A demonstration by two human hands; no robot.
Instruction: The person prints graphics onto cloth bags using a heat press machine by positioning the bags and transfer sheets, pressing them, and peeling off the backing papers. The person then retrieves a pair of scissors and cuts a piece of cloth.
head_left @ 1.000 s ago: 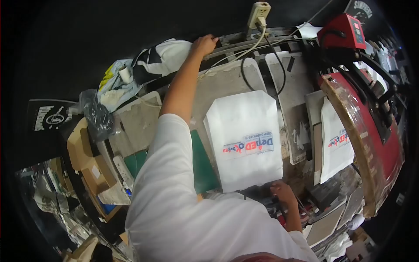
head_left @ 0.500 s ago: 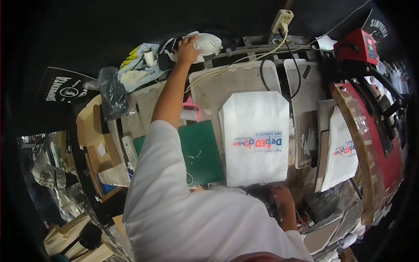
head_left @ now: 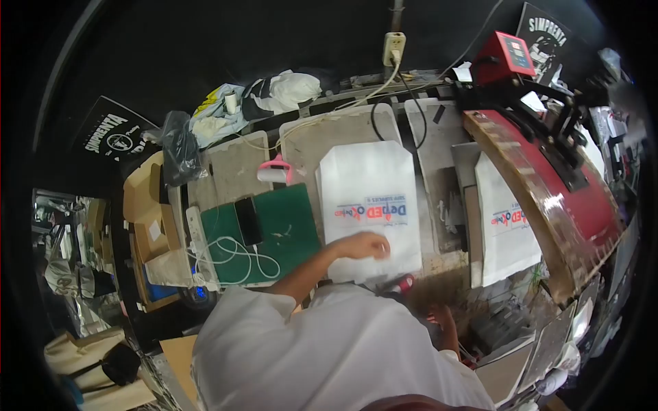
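A white bag (head_left: 369, 175) is being supported flat on the desk (head_left: 445, 266), its red and blue lettering already printed; a second printed bag (head_left: 506, 250) is being partly hidden by a red heat press (head_left: 579, 198). Anything left undone is not being shown. The left hand (head_left: 358, 245) is being held over the first bag, its fingers loosely curled and blurred; the right hand (head_left: 442, 317) is being held lower, fingers bent. Whether anything is being gripped by either cannot be told.

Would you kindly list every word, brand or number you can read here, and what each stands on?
"SIMPRENTA": left black sign.
"SIMPRENTA": right black sign.
"DepED OK": middle white bag.
"SBFP SUPPLIES", faintly: same bag.
"ED OK": right white bag, partly hidden by the red press.
Too small or blurred: the red box display, the signs' and bags' finer print.
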